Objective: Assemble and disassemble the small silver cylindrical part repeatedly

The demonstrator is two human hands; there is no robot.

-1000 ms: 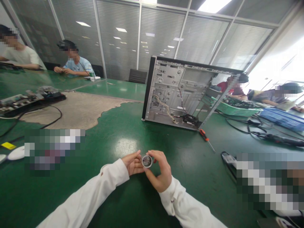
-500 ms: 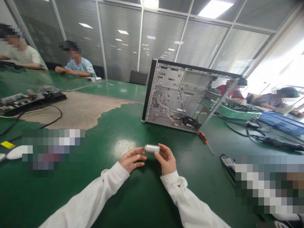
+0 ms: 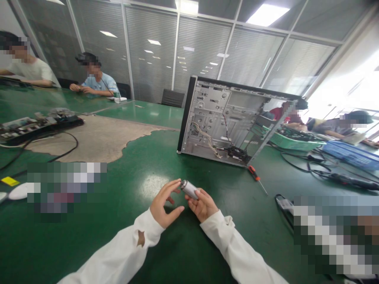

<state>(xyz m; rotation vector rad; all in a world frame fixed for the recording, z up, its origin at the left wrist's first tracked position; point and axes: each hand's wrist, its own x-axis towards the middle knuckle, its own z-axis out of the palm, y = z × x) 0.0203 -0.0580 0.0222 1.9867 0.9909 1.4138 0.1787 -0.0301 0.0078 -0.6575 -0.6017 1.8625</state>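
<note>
A small silver cylinder (image 3: 190, 189), which looks like a small motor, is tilted above the green table. My right hand (image 3: 204, 205) grips its lower right end between thumb and fingers. My left hand (image 3: 166, 205) has its thumb and fingers apart, its fingertips close to the cylinder's upper left end; whether they touch it I cannot tell. Beyond my hands stands an open computer case (image 3: 219, 118), with loose cables and a black fan inside. An orange-and-black screwdriver (image 3: 254, 173) lies by the case's lower right corner.
A green basket (image 3: 296, 142) of parts and a blue basket (image 3: 352, 154) stand at the right, with black cables before them. At the left lies an opened device (image 3: 38, 124) beside a bare patch of tabletop (image 3: 97, 134). Several people sit around the table.
The cylinder has turned from level to slanting, its right end lower. My right hand has rolled round it, and my left thumb and fingers have spread.
</note>
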